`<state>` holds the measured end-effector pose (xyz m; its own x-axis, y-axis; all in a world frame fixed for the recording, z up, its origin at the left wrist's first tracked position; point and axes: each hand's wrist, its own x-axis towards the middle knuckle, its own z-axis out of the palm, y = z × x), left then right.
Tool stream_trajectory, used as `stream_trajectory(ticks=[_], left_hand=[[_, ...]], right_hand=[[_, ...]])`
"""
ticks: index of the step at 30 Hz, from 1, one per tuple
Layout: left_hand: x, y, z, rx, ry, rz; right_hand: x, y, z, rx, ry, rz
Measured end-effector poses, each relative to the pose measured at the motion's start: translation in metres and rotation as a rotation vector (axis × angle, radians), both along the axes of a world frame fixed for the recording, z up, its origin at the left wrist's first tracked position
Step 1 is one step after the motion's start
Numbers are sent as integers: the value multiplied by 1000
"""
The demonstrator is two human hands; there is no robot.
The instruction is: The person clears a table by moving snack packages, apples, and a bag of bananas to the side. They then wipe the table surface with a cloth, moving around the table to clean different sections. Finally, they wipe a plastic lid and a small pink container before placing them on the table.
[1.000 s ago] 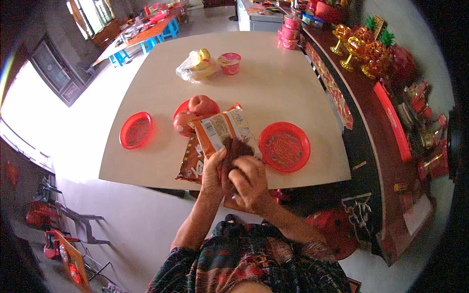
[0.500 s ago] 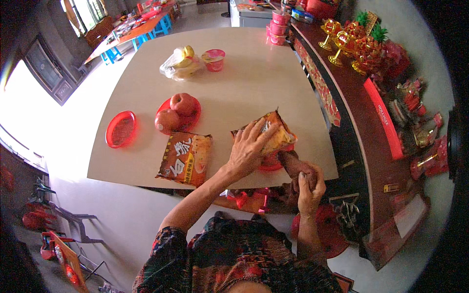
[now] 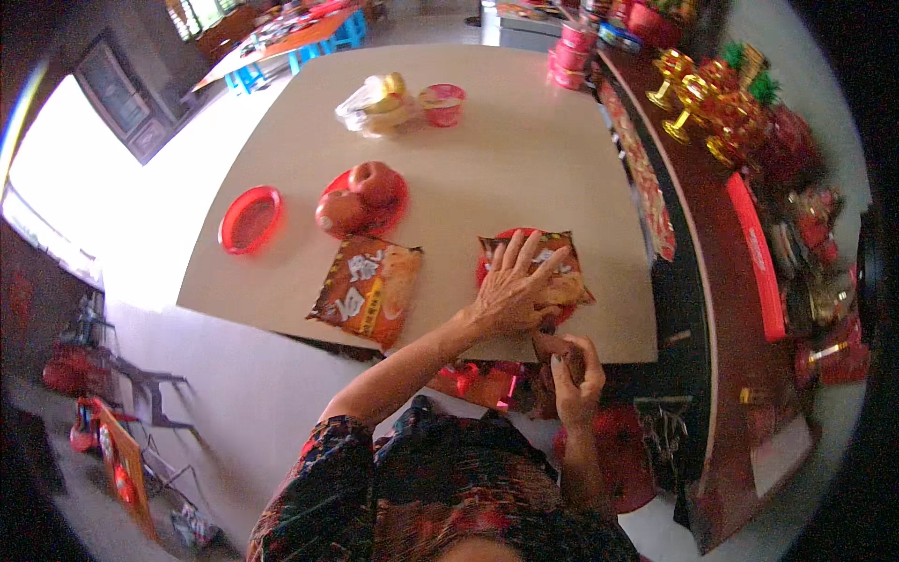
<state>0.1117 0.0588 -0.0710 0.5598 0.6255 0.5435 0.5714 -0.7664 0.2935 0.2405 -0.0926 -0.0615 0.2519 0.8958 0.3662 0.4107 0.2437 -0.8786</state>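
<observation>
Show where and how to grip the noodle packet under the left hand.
Probably pinch the noodle packet by its right end, coming from the right: that end juts past the red plate, whereas the left hand covers the middle.

- what's on the far part of the pale tabletop [image 3: 524, 169]?
- a clear plastic bag [image 3: 359, 114], with a pink tub [image 3: 443, 110] just to its right.
- and closer in?
- a red dish [image 3: 251, 223] at the left, a red plate [image 3: 399, 199] beside it, an orange-brown packet [image 3: 367, 292] lying flat on the near side of that, and a third plate [image 3: 516, 233], mostly covered, farther right.
</observation>
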Motion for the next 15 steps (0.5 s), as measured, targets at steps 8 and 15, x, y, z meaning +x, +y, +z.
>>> stream_trajectory(ticks=[8, 15], left_hand=[[-159, -10, 67, -50, 62, 631], [-249, -27, 48, -745, -78, 702]], right_hand=[[-8, 3, -8, -218, 192, 198], [-79, 50, 17, 136, 137, 239]])
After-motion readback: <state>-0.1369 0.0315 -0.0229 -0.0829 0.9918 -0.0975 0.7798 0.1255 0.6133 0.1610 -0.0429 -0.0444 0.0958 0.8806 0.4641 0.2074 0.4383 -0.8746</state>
